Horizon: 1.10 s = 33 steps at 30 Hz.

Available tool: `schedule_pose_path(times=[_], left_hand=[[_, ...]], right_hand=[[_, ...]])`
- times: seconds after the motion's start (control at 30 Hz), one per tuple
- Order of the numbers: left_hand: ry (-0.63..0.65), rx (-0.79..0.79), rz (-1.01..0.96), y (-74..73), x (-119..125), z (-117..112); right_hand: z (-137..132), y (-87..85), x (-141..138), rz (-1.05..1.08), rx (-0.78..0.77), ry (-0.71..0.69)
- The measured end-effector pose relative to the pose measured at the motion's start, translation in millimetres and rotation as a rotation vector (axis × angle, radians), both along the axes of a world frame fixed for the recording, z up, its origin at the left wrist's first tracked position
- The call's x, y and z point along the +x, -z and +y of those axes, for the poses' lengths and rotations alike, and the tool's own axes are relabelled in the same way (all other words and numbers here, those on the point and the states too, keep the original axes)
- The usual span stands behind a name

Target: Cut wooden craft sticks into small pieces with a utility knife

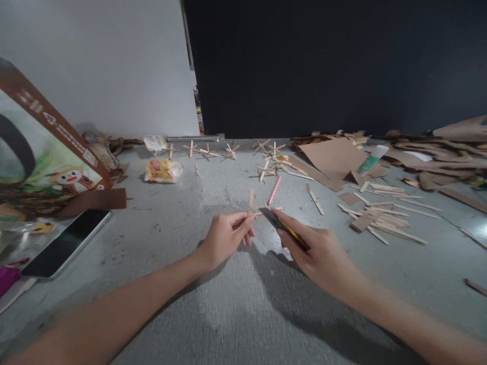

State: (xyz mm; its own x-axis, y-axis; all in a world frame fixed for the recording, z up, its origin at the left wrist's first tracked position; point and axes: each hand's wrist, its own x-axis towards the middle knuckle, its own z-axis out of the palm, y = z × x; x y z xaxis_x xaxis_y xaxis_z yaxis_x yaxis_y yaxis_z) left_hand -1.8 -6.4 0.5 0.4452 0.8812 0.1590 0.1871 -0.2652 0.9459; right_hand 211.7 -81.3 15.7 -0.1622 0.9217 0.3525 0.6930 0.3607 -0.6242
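The left hand (224, 237) pinched a wooden stick (251, 199); the right hand (323, 253) gripped a cutter (290, 232) whose blade (267, 213), slipping left, risked nicking nearby fingers (244, 228).

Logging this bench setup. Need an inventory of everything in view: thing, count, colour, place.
craft stick: 1, pale wood, upright in left hand
utility knife: 1, black and yellow, in right hand
crossed-stick pieces: at least six, pale wood, back of table
loose sticks: many, pale wood, mostly right
slim rod: 1, pink, beyond hands
tube: 1, green and white, back right
cardboard: several pieces, brown, mostly back right
packet: 1, yellow and whitish, back left
smartphone: 1, dark screen, left
printed bag: 1, brown, green and white, far left
table: 1, grey, underneath
panels: 2, white and black, behind
left hand: 1, bare, centre
right hand: 1, bare, right of centre
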Motion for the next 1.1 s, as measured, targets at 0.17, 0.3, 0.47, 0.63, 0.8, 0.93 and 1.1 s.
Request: schedule_pose_path(times=[0.17, 0.3, 0.47, 0.63, 0.8, 0.93, 1.1], left_hand=[[0.024, 0.043, 0.064, -0.7, -1, -4], [0.025, 0.099, 0.118, -2.5, -4, -6], [0.023, 0.13, 0.134, -4.2, -4, -7], [0.005, 0.21, 0.17, -4.7, -3, -9], [0.002, 0.295, 0.179, -7.2, -3, -11], [0.011, 0.291, 0.18, -6.2, -4, -11], [0.001, 0.327, 0.181, -2.3, -3, -11]], right_hand=[[-3, -0.9, -6, 0.031, 0.007, -0.028], [-3, -1.2, -8, 0.035, -0.003, -0.041], [-3, 0.9, -8, 0.041, -0.026, -0.053], [-3, 1.1, -8, 0.042, -0.007, -0.055], [-5, 0.5, -10, 0.024, -0.028, -0.067], [-7, 0.1, -11, 0.044, -0.073, -0.064], [-6, -0.5, -15, 0.114, -0.164, -0.054]])
